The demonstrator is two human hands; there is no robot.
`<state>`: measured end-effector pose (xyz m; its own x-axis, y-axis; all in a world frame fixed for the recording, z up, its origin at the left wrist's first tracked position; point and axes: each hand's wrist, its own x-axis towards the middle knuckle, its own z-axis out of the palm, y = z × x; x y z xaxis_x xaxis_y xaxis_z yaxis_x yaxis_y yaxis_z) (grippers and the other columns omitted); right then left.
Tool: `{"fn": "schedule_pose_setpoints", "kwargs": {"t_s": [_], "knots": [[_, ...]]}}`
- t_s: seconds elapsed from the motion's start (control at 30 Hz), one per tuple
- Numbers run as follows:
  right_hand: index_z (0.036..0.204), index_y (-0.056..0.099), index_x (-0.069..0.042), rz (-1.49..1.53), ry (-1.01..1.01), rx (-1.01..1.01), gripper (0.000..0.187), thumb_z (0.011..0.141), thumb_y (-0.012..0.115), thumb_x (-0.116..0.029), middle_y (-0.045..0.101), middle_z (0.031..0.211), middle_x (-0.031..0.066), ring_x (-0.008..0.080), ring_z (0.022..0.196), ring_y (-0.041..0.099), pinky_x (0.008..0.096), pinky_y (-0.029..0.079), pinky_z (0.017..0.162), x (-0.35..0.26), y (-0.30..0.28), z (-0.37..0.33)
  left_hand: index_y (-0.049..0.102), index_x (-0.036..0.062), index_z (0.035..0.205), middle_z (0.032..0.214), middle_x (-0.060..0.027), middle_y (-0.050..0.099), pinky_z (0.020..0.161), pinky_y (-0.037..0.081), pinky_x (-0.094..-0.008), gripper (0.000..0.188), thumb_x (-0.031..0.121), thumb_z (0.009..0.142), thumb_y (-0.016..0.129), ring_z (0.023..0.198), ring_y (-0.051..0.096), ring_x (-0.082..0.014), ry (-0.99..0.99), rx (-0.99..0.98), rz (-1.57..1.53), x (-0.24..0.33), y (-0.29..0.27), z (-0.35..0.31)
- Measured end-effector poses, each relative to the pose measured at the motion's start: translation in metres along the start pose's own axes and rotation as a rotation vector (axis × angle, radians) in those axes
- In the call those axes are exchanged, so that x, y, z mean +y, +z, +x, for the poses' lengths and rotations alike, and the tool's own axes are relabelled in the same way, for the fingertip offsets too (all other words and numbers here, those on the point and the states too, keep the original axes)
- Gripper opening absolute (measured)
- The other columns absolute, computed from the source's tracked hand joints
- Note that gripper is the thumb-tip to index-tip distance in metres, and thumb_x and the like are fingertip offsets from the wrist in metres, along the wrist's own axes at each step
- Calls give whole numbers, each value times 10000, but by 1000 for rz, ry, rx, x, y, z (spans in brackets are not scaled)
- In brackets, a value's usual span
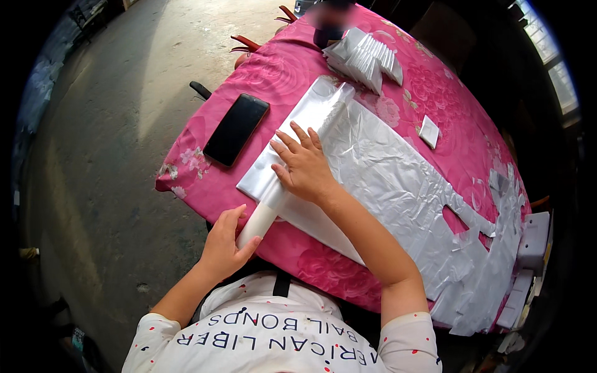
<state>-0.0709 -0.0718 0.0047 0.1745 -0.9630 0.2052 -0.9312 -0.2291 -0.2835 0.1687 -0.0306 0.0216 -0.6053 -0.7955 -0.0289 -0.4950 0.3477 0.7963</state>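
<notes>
A white tube (266,213) lies slantwise on the table, its near end bare and its far part under clear plastic bags. My left hand (225,244) holds the near end of the tube, thumb on one side and fingers on the other. Spread open, my right hand (303,166) presses down on the plastic along the tube. A long stack of flat, silvery plastic bags (379,174) stretches from the tube toward the right edge of the table. The bags have cut-out handle holes at their right end. Left of the tube, one part of the plastic (255,178) lies folded flat.
A black phone (237,130) rests on the pink floral tablecloth (323,264) to the left. Folded white packets (364,59) are piled at the far end, near a blurred person (331,22). A small white square (429,132) lies to the right. White boxes (533,242) stand by the right edge.
</notes>
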Motion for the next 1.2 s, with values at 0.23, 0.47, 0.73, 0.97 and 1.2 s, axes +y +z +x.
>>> {"fn": "schedule_pose_setpoints", "kwargs": {"t_s": [0.23, 0.47, 0.73, 0.97, 1.2], "knots": [[1402, 51, 40, 548, 582, 647, 838, 763, 566, -128, 109, 1407, 331, 432, 1343, 34, 477, 58, 1095, -30, 42, 28, 400, -52, 1220, 991, -160, 560, 779, 466, -367, 678, 136, 665, 742, 867, 572, -318, -8, -95, -26, -1, -3, 19], [1213, 307, 32, 2050, 683, 556, 572, 783, 650, -125, 534, 932, 123, 192, 833, 603, 297, 531, 718, -22, -47, -9, 278, -57, 1332, 870, -116, 582, 652, 514, -279, 856, 344, 703, 699, 722, 598, -165, -359, -932, -1781, 23, 19, 8], [1198, 332, 11, 1997, 567, 730, 572, 761, 665, -147, 539, 857, 89, 158, 749, 572, 305, 509, 683, -8, -81, -78, 428, 25, 1205, 835, -87, 576, 642, 506, -299, 664, 310, 687, 730, 715, 589, -155, -339, -832, -897, 65, 43, 24], [1154, 376, -4, 2076, 701, 847, 514, 761, 666, -165, 534, 827, 68, 153, 729, 561, 314, 502, 692, -12, -65, -125, 443, -5, 1256, 866, -83, 589, 642, 494, -285, 752, 519, 753, 640, 734, 587, -147, -357, -944, -824, 81, 58, 32], [1163, 366, 36, 2010, 784, 742, 560, 752, 704, -138, 557, 884, 91, 168, 738, 588, 303, 507, 681, -24, -34, -135, 522, 35, 1052, 823, -48, 579, 633, 475, -271, 451, 451, 879, 526, 700, 564, -118, -407, -768, -633, 64, 78, 32]]}}
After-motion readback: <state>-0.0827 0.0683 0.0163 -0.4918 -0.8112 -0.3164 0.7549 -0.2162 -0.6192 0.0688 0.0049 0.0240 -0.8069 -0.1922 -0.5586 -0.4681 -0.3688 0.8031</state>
